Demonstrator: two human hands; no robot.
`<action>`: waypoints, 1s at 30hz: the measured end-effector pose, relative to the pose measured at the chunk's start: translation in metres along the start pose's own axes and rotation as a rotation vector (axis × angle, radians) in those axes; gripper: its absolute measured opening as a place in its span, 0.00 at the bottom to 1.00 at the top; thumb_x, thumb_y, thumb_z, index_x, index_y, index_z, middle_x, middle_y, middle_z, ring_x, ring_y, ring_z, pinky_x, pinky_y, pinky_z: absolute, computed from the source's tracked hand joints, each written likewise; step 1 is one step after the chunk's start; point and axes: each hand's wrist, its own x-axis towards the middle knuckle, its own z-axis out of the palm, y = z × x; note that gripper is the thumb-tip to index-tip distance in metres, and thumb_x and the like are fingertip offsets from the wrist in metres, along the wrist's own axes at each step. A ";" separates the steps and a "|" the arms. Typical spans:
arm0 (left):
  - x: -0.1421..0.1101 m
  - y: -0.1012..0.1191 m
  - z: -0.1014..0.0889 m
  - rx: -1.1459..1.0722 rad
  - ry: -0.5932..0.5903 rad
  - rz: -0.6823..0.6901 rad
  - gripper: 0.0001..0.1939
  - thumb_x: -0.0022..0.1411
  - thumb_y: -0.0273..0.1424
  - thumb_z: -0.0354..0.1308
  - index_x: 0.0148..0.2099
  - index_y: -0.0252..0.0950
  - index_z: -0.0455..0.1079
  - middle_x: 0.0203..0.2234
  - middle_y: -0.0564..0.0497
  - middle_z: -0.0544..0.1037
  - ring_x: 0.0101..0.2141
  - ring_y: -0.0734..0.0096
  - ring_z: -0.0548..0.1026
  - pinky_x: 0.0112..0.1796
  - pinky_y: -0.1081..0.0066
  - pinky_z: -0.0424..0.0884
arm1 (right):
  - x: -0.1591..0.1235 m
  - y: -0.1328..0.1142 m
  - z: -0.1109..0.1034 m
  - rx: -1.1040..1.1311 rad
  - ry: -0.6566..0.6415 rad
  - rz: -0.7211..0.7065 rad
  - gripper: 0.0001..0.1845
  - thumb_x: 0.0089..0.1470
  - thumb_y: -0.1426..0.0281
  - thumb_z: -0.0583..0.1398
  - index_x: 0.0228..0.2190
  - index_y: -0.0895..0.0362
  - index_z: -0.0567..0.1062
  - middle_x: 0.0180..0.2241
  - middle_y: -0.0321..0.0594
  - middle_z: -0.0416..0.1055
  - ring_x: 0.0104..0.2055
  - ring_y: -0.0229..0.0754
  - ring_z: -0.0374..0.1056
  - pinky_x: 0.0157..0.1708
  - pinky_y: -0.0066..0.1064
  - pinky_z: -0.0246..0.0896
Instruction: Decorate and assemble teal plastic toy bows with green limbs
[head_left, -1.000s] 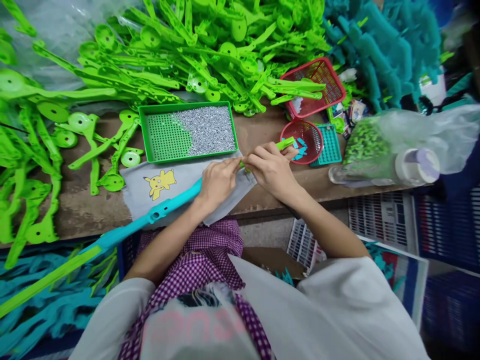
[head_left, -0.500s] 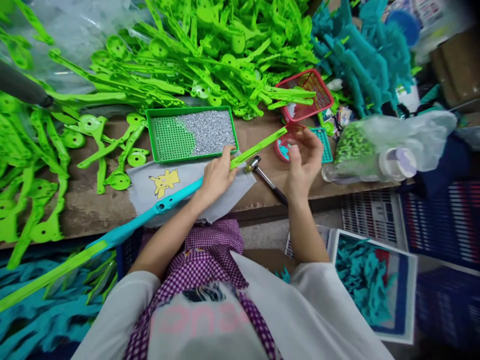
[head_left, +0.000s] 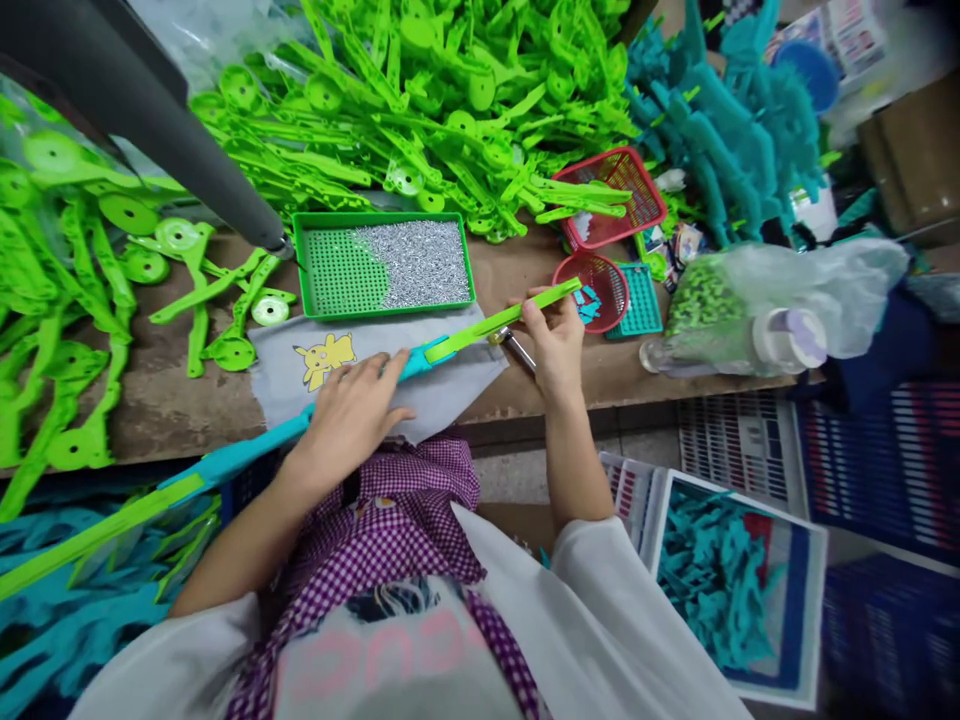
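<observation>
The left hand (head_left: 352,415) has slid back along the slim teal-and-lime plastic bar (head_left: 480,331); the right hand (head_left: 556,348) has come in to pinch it near its lime tip. The bar's long axis crosses the front edge of the brown wooden tabletop (head_left: 517,262) — low at left, rising rightward over the grey cloth (head_left: 454,392). The left hand, nearer the teal middle, lies over it, fingers spread — whether gripping, I cannot tell. A dark grey rod-like tool (head_left: 217,178) ends by the left edge of the green plastic tray (head_left: 337,275).

1. The left hand (head_left: 356,415) lies over the blue stretch of a long blue-and-green piece (head_left: 266,438).
2. The right hand (head_left: 556,350) pinches its green right end.
3. Beyond, a green tray (head_left: 334,275) of silvery bits (head_left: 421,265) sits on the tabletop (head_left: 510,265).
</observation>
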 end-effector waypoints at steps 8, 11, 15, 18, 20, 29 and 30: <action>-0.011 -0.005 -0.006 0.158 -0.140 -0.176 0.25 0.73 0.33 0.49 0.70 0.42 0.60 0.46 0.38 0.80 0.36 0.51 0.81 0.36 0.60 0.74 | -0.008 0.006 -0.012 -0.022 -0.046 -0.005 0.28 0.57 0.45 0.59 0.50 0.51 0.69 0.47 0.44 0.77 0.49 0.45 0.75 0.46 0.42 0.75; -0.007 -0.003 -0.011 0.183 -0.181 -0.176 0.27 0.73 0.31 0.48 0.71 0.42 0.57 0.47 0.37 0.79 0.36 0.51 0.81 0.36 0.60 0.74 | -0.024 0.014 -0.034 -0.249 0.058 -0.047 0.28 0.57 0.47 0.60 0.50 0.54 0.71 0.49 0.48 0.76 0.48 0.45 0.74 0.48 0.42 0.72; -0.006 -0.003 -0.013 0.195 -0.202 -0.162 0.27 0.74 0.31 0.47 0.72 0.42 0.56 0.47 0.36 0.79 0.37 0.49 0.81 0.36 0.59 0.74 | -0.051 0.033 -0.051 -0.761 0.098 -0.057 0.23 0.62 0.53 0.55 0.45 0.59 0.75 0.45 0.53 0.76 0.45 0.48 0.72 0.49 0.43 0.67; -0.007 -0.004 -0.011 0.197 -0.188 -0.160 0.27 0.73 0.31 0.48 0.72 0.42 0.56 0.46 0.36 0.79 0.37 0.50 0.81 0.36 0.60 0.74 | -0.060 0.047 -0.047 -0.992 0.018 -0.048 0.22 0.63 0.55 0.52 0.42 0.60 0.75 0.44 0.55 0.75 0.45 0.50 0.69 0.48 0.44 0.64; -0.008 -0.005 -0.008 0.201 -0.175 -0.155 0.27 0.73 0.30 0.48 0.72 0.42 0.56 0.46 0.37 0.79 0.36 0.50 0.81 0.35 0.60 0.74 | -0.061 0.053 -0.042 -1.042 -0.004 -0.043 0.21 0.64 0.56 0.50 0.39 0.59 0.75 0.41 0.54 0.74 0.44 0.50 0.68 0.45 0.42 0.64; -0.012 0.017 -0.001 0.227 -0.067 -0.094 0.31 0.68 0.21 0.50 0.71 0.41 0.58 0.41 0.39 0.80 0.37 0.57 0.80 0.38 0.62 0.72 | -0.109 0.035 -0.035 -0.473 0.564 0.124 0.21 0.59 0.48 0.53 0.37 0.54 0.66 0.29 0.34 0.64 0.27 0.38 0.62 0.31 0.33 0.61; -0.011 0.024 0.000 0.227 -0.066 -0.082 0.31 0.68 0.20 0.50 0.71 0.40 0.58 0.40 0.40 0.80 0.37 0.58 0.80 0.39 0.62 0.71 | -0.114 0.031 -0.033 -0.374 0.626 0.137 0.20 0.58 0.48 0.53 0.36 0.53 0.64 0.28 0.32 0.62 0.24 0.36 0.59 0.27 0.32 0.59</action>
